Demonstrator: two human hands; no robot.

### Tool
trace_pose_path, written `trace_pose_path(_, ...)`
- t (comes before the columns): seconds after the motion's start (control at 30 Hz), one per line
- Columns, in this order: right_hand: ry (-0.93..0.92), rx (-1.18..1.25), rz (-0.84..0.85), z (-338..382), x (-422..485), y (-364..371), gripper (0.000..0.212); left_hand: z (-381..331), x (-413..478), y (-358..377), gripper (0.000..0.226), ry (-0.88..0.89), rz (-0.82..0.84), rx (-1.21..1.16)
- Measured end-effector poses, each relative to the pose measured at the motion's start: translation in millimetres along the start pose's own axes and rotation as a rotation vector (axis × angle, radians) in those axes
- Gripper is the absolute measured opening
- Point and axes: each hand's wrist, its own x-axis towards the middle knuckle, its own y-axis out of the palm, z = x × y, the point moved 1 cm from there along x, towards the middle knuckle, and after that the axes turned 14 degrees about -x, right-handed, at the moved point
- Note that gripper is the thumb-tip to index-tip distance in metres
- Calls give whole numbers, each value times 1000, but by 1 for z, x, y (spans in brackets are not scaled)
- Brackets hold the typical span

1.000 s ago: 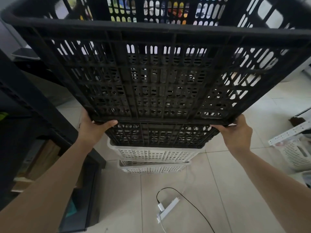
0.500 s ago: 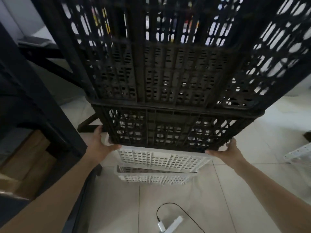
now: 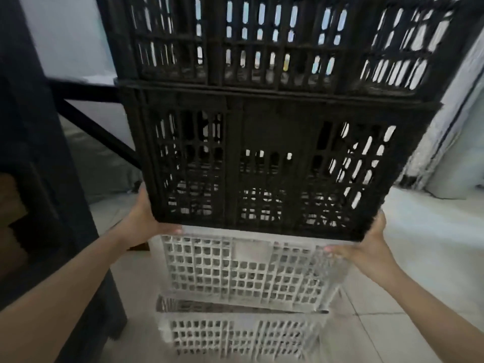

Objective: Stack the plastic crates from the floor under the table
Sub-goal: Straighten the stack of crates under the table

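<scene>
Two black slatted crates stand one on the other; the upper black crate (image 3: 262, 48) fills the top of the view and sits on the lower black crate (image 3: 264, 132). Below them is a white crate (image 3: 248, 271), which rests on a second white crate (image 3: 235, 336) on the floor. My left hand (image 3: 146, 218) grips the lower black crate's bottom left corner, thumb hooked under its edge. My right hand (image 3: 366, 244) grips the bottom right corner, fingers curled beneath. The black crate's base meets the white crate's rim.
A dark table leg (image 3: 39, 153) stands close on the left, with a black diagonal brace (image 3: 99, 137) running behind the stack. Pale tiled floor (image 3: 419, 271) lies to the right. A light wall or door frame (image 3: 445, 127) rises at the far right.
The tilted black crate has come down level onto the other black crate. My hands have dropped from its near edge to the bottom corners of the lower black crate. The view moved closer.
</scene>
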Motion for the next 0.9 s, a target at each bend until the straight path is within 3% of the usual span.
trace_pose_path(0.13,9,-21,-38,-7,5,-3,152,-11,-3,8,121,-65,-43,-43)
trace_pose_path(0.3,-20,-129,-38,0,14,-7,144,-2,4,4,116,-24,-83,-43)
trace_pose_path(0.4,-35,-179,-12,-3,18,-5,141,12,10,3,87,-87,-221,-130)
trace_pose_path(0.47,19,-90,2,-8,17,-6,138,18,10,4,60,-87,-221,-164)
trace_pose_path(0.5,75,-10,-8,-9,17,-6,134,17,8,5,57,-74,-214,-158)
trace_pose_path(0.57,163,80,-85,-12,17,-8,122,17,4,8,59,-31,-252,-126)
trace_pose_path(0.67,160,-15,-191,-5,14,-2,98,16,-2,16,86,39,-329,-18)
trace_pose_path(0.77,166,-186,-323,-5,15,7,56,16,-3,25,71,106,-404,154)
trace_pose_path(0.9,206,-297,-430,-6,17,13,40,15,5,31,62,133,-473,314)
